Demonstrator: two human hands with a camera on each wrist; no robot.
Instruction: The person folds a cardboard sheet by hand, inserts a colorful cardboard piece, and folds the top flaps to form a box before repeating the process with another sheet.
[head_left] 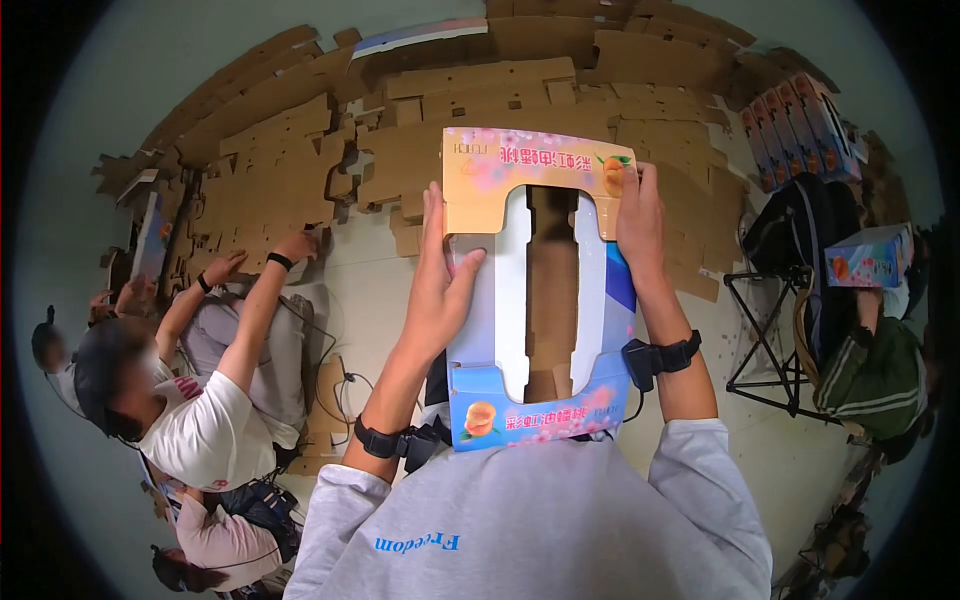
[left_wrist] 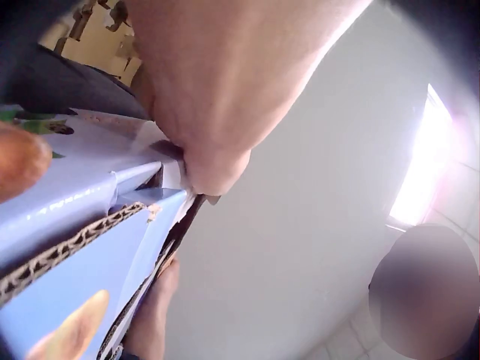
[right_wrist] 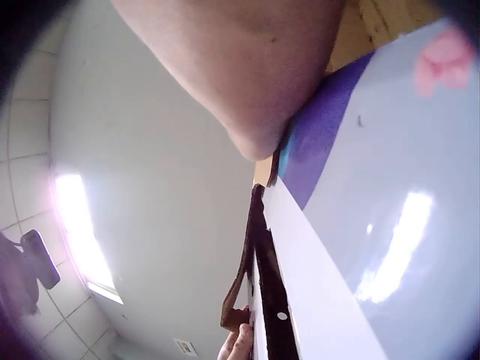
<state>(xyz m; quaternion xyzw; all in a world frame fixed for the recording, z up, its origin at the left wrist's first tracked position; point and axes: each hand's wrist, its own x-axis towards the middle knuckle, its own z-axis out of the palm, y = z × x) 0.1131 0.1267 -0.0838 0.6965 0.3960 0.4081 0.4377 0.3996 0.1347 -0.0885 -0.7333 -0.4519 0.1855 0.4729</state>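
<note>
A printed cardboard fruit box [head_left: 540,425] is held up between my two hands in front of my chest. A long cutout opens its upper face, with white flaps [head_left: 512,290] along both sides and brown board showing inside. My left hand [head_left: 437,290] grips the left side, its thumb over the face and its fingers along the edge. On the far right corner, my right hand [head_left: 640,220] holds the box beside the peach picture. The left wrist view shows a raw corrugated edge [left_wrist: 67,251] on the box; the right wrist view shows its glossy side [right_wrist: 390,180].
Flattened cardboard sheets [head_left: 480,95] cover the floor ahead. Several finished boxes [head_left: 800,130] stand at the far right, near a folding stool [head_left: 765,340] and a dark backpack [head_left: 805,225]. A seated person [head_left: 210,420] works at the left; another person holds a box [head_left: 868,255] at the right.
</note>
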